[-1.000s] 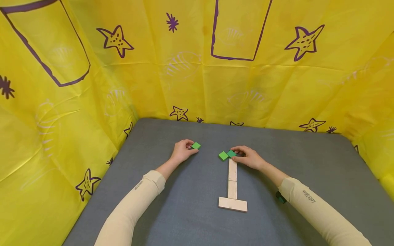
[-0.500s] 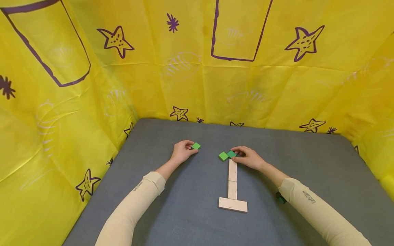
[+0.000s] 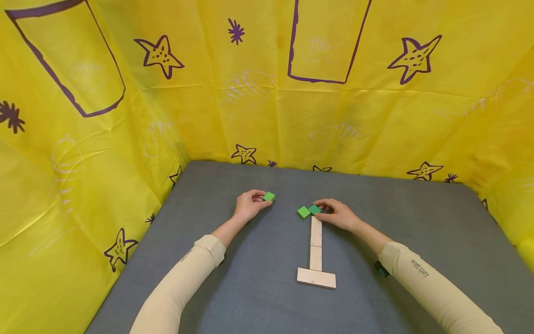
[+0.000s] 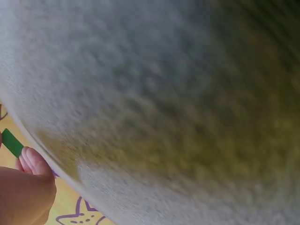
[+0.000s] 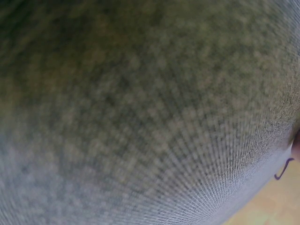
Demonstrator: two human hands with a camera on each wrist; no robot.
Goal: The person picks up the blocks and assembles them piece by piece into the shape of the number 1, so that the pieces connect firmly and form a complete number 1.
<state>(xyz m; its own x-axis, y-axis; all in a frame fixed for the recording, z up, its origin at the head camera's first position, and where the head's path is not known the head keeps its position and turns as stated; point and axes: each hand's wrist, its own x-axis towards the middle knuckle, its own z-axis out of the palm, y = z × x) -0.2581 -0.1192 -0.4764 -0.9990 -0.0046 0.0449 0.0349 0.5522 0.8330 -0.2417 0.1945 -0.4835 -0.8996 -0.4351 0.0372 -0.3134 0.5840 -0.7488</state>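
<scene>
My left hand (image 3: pixel 249 204) pinches a light green block (image 3: pixel 269 196) between thumb and fingers, to the left of the other blocks. In the left wrist view that green block (image 4: pixel 12 143) shows at the left edge, beside my fingertips. My right hand (image 3: pixel 339 215) pinches a darker green block (image 3: pixel 314 209) at the far end of a row of pale wooden planks. A second light green block (image 3: pixel 303 212) lies corner to corner with the darker one, on its left. Only a sliver of my right hand (image 5: pixel 296 146) appears in the right wrist view.
Two narrow wooden planks (image 3: pixel 315 243) run end to end toward me, meeting a crosswise plank (image 3: pixel 316 278) at the near end. All lie on a dark grey table (image 3: pixel 250 287). Yellow printed cloth (image 3: pixel 250 111) walls the table's back and sides.
My left hand, with its light green block, has shifted slightly to the right. The right hand and the other blocks have stayed in place.
</scene>
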